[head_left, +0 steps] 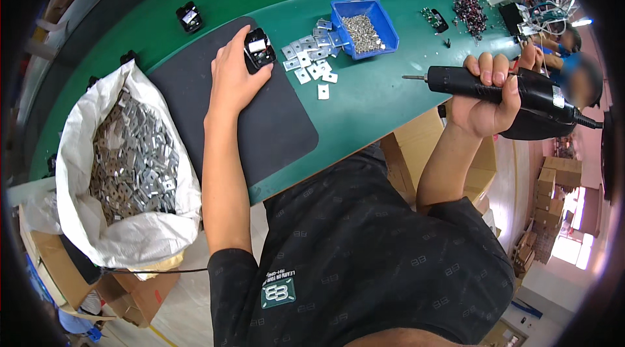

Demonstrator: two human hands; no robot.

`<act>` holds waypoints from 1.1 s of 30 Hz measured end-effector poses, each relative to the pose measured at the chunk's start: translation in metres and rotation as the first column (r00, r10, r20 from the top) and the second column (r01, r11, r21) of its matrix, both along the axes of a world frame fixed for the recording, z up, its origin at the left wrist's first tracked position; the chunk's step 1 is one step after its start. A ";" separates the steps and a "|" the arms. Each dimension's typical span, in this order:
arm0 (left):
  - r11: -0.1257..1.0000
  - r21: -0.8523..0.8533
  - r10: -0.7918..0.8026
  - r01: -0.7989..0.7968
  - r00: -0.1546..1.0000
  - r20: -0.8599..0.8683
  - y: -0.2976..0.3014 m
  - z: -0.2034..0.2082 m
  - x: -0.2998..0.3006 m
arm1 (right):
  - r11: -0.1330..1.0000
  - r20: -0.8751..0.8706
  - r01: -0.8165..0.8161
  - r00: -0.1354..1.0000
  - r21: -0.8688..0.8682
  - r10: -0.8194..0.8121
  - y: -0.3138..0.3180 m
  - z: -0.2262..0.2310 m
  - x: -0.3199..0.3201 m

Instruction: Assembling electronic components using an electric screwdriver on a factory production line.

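My left hand [236, 73] is closed round a small black plastic housing [259, 49] with a shiny metal plate inside, over the dark mat [280, 119]. Raised at the right, my right hand [485, 96] grips a black electric screwdriver [469, 83], its bit pointing left and its cord trailing off to the right. Between the two hands, square metal plates with holes [316, 57] lie loose on the green table. Beside them stands a blue bin [374, 12] of small screws [363, 33].
A white sack [78, 152] full of metal clips [140, 158] stands left of the mat. Several black housings [189, 16] sit along the far green surface. Small dark parts [470, 13] lie in a pile at the far right. Other people [579, 80] are beyond the table's right end.
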State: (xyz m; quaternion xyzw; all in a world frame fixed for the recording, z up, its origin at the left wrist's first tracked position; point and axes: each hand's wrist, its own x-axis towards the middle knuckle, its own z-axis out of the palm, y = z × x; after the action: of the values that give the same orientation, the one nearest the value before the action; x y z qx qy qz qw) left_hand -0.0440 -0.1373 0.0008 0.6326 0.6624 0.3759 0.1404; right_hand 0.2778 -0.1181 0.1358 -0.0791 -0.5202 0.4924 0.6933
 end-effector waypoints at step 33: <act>0.956 -0.261 -0.176 0.135 0.974 -0.142 0.039 0.039 0.038 | 0.973 0.274 0.160 0.955 -0.164 -0.111 0.128 -0.084 -0.028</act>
State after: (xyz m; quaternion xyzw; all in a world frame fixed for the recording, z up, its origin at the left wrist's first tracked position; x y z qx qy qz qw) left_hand -0.0056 -0.0979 0.0397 0.6889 0.6617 0.2240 0.1932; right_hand 0.2502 0.0103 0.0520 -0.2432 -0.5530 0.4745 0.6402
